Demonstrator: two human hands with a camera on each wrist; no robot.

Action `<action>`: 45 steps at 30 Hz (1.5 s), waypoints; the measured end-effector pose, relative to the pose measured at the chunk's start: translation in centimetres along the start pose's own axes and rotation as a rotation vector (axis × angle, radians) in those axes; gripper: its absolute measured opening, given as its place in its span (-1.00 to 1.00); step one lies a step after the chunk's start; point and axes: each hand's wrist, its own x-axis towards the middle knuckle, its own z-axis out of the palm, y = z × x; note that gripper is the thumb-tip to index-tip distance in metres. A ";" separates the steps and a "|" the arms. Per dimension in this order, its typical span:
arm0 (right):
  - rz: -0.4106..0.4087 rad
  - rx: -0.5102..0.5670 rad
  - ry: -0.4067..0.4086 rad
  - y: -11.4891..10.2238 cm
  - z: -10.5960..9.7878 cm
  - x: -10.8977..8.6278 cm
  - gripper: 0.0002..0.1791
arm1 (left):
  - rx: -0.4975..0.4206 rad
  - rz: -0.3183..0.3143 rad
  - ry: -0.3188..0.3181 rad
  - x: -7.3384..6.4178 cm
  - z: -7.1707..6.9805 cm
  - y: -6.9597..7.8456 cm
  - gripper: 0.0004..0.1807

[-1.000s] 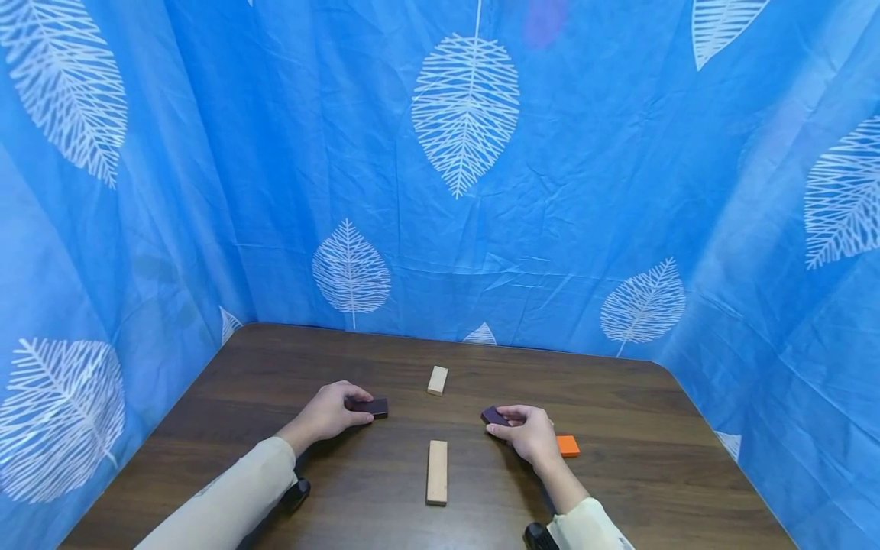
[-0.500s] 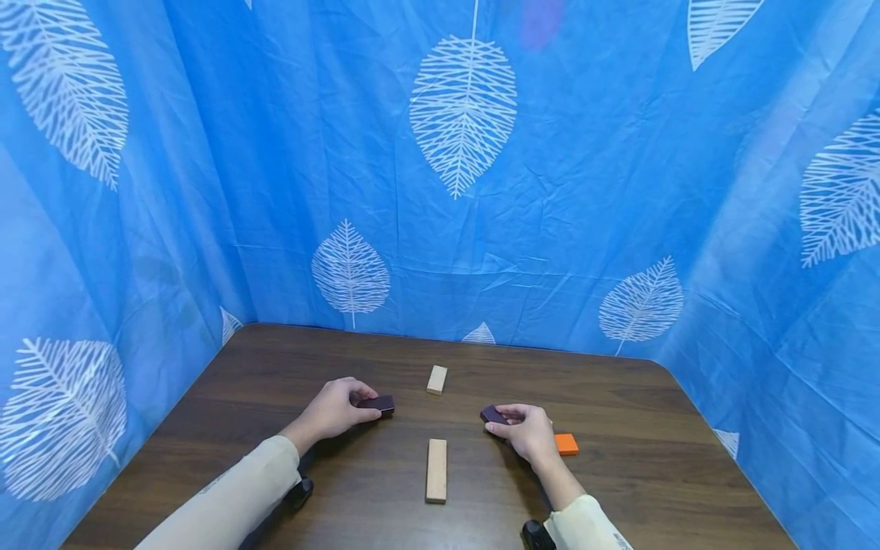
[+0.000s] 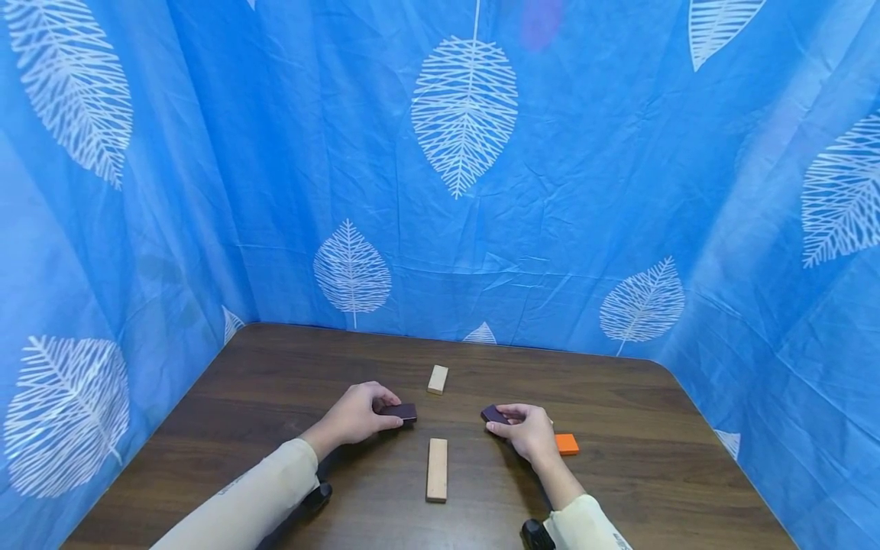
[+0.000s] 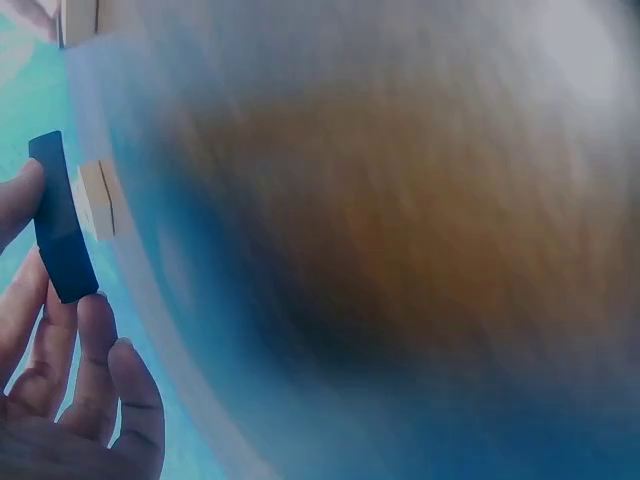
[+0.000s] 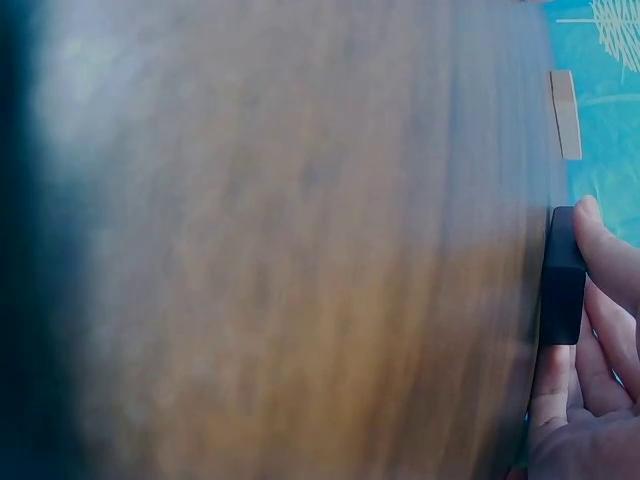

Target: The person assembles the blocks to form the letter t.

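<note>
My left hand (image 3: pixel 357 415) pinches a dark brown rectangular block (image 3: pixel 404 413) between thumb and fingers, left of the table's middle. The same dark block (image 4: pixel 65 225) shows in the left wrist view, the thumb on one face and the fingertips at its lower end. To the right, my right hand (image 3: pixel 531 433) pinches a second dark block (image 3: pixel 492 415), also seen as a dark block (image 5: pixel 564 277) in the right wrist view. Between the hands and nearer the front lies a long pale wooden block (image 3: pixel 436 470). A shorter pale block (image 3: pixel 437 380) lies farther back.
An orange block (image 3: pixel 567 444) lies just right of my right hand, partly covered by it. The brown wooden table (image 3: pixel 639 473) ends at a blue curtain (image 3: pixel 481 252) with white leaf prints at the back and sides.
My left hand has moved rightward with its dark block, toward the space between the two pale blocks. The right hand has stayed almost still, holding its block.
</note>
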 end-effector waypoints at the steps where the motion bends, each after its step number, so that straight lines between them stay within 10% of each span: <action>1: 0.000 0.000 0.001 0.0 0.0 0.0 -0.59 | 0.002 0.014 -0.008 0.0 0.2 0.1 -0.78; 15: -0.003 0.012 0.000 0.0 -0.1 0.0 -0.59 | 0.031 0.103 -0.073 0.3 2.8 1.7 -0.78; 45: 0.012 0.002 0.000 0.2 0.1 0.1 -0.57 | 0.070 0.134 -0.119 0.2 3.4 2.7 -0.74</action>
